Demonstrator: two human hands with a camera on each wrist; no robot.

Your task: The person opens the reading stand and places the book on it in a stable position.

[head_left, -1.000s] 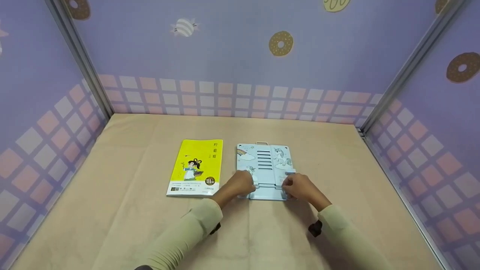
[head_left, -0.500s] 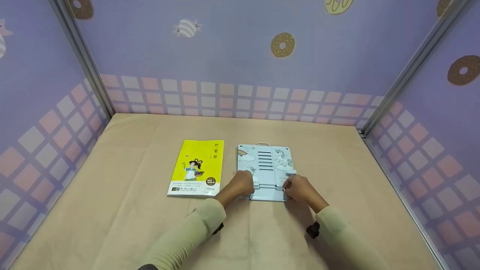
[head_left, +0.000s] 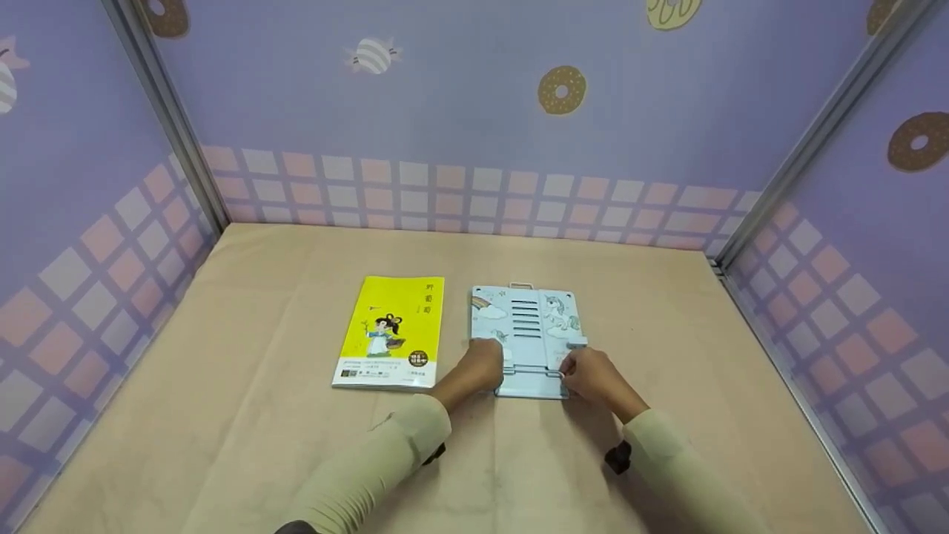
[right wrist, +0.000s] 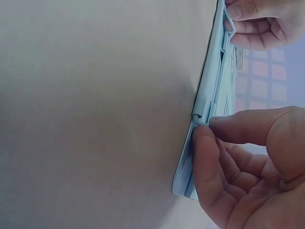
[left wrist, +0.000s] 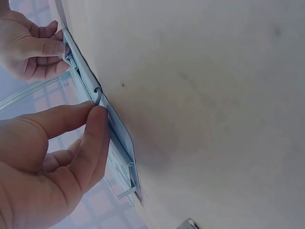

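A light blue book stand [head_left: 528, 350] with unicorn and rainbow prints lies flat on the table, its slotted back facing up. My left hand [head_left: 480, 365] is at its lower left, where thumb and forefinger pinch a small bent wire end [left wrist: 98, 97] at the ledge edge. At the lower right, my right hand [head_left: 594, 377] pinches the matching wire end [right wrist: 199, 121] between thumb and forefinger. The front ledge [head_left: 531, 385] shows between the two hands. Fingers hide parts of both wire ends.
A yellow book [head_left: 397, 319] with a cartoon figure lies flat to the left of the stand. Pale cloth covers the table [head_left: 282, 356]. Patterned purple walls [head_left: 460, 96] with metal corner posts [head_left: 167, 111] enclose the back and sides.
The head view has shifted slightly, moving the scene a little right and down. Both hands keep their pinch at the stand's lower corners.
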